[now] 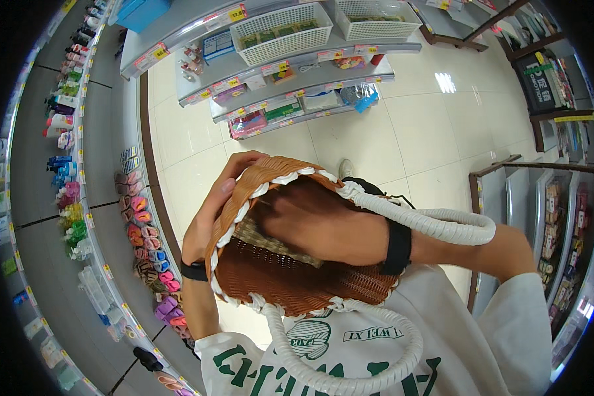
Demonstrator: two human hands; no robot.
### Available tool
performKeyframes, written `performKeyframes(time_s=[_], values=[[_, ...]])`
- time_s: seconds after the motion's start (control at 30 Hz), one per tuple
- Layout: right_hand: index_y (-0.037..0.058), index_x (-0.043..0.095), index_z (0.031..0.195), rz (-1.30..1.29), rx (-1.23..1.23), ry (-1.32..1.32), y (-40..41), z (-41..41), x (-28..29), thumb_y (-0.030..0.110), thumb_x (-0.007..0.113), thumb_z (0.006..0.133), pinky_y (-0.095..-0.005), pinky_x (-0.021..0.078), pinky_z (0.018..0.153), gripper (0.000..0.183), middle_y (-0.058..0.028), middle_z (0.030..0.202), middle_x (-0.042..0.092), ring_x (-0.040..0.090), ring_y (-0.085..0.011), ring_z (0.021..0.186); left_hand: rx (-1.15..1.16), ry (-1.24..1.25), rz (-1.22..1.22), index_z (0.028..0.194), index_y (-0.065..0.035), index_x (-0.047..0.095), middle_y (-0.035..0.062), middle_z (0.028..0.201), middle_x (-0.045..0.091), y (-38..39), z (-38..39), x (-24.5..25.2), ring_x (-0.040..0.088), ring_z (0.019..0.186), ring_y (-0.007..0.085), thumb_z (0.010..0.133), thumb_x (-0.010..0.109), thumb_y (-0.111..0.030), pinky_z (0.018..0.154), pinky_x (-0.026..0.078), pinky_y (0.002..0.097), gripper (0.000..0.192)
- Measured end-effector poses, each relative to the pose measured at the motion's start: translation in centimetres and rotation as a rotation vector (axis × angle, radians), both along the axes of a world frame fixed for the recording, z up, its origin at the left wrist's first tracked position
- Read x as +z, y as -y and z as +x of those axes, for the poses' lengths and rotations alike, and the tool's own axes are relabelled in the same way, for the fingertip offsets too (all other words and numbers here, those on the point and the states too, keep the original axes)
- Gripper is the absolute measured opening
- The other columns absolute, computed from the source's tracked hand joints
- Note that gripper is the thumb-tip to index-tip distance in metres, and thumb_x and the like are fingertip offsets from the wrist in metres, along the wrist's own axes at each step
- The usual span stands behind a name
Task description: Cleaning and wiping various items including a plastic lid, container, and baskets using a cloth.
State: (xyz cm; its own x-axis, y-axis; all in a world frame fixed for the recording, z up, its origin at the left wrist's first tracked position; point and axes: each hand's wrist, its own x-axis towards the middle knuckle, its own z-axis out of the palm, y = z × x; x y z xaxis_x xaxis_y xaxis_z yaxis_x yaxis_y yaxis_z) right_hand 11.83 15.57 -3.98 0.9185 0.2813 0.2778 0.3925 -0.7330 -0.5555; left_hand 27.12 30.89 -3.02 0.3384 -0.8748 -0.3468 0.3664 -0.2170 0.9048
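Note:
A brown woven basket with white lacing along its rim hangs tilted in front of my chest, its mouth facing up towards me. My left hand grips the rim and outer wall on the left, thumb over the edge. Deep in the basket is my right hand, blurred and shaded, its fingers partly lost in the dark. Beneath it shows a beige woven straw piece; whether the fingers hold it is unclear. One white wrapped handle lies across my right forearm, and the other handle droops over my shirt.
Shelving with white plastic baskets and packaged goods stands ahead. Along the left run shelves of bottles and slippers. Brown-edged racks stand on the right. Glossy tiled floor lies between them.

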Motion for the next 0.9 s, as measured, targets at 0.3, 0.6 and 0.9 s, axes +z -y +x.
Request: performKeyframes(time_s=[0.3, 0.6, 0.9], values=[[0.0054, 0.071, 0.102, -0.244, -0.021, -0.215, -2.6, 0.2, -6.2, 0.018, 0.065, 0.077, -0.0382, 0.0558, 0.080, 0.028, -0.0120, 0.108, 0.066, 0.066, -0.0267, 0.100, 0.004, 0.004, -0.062, 0.134, 0.0026, 0.048, 0.0151, 0.131, 0.054, -1.0, 0.6, -2.4, 0.050, 0.126, 0.0221, 0.097, 0.043, -0.049, 0.111, 0.033, 0.0326, 0.064], [0.0020, 0.073, 0.099, 0.041, 0.204, -1.310, 1.3, 0.8, -1.9, 0.030, 0.067, 0.080, -0.0398, 0.0546, 0.078, 0.034, -0.0189, 0.097, 0.071, 0.069, -0.0286, 0.087, 0.003, -0.012, -0.002, 0.138, 0.0012, 0.043, 0.0151, 0.122, 0.061, 0.7, -0.1, 0.3, 0.067, 0.098, 0.0180, 0.091, 0.053, -0.058, 0.078, 0.055, 0.0245, 0.076], [-0.0040, 0.068, 0.086, 0.275, 0.478, -1.184, 3.1, -0.8, 4.0, 0.038, 0.065, 0.083, -0.0445, 0.0507, 0.068, 0.042, -0.0248, 0.077, 0.066, 0.064, -0.0377, 0.072, 0.054, -0.015, -0.065, 0.140, 0.0020, 0.043, 0.0143, 0.130, 0.055, 0.0, 0.1, 0.8, 0.058, 0.116, 0.0175, 0.094, 0.050, -0.054, 0.098, 0.045, 0.0291, 0.073]])
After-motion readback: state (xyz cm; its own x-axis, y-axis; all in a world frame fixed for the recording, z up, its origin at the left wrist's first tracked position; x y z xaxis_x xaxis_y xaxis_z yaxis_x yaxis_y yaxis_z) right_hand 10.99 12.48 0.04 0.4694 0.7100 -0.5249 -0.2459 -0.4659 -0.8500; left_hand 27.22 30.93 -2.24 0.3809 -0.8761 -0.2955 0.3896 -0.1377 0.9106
